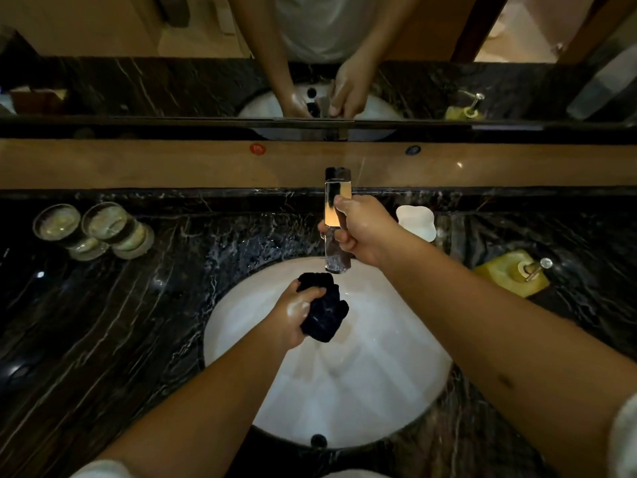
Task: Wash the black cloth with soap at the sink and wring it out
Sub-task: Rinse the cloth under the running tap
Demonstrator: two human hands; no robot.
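My left hand grips the bunched black cloth over the white sink basin, just below the spout of the chrome faucet. The hand looks wet and shiny. My right hand is curled round the faucet's flat chrome handle, thumb on top. A yellow soap dispenser with a metal pump stands on the counter to the right of the basin. I cannot tell whether water is running.
The basin is set in a dark marble counter. Two upturned glasses stand at the back left. A white soap dish sits behind my right hand. A mirror runs along the back above a wooden ledge.
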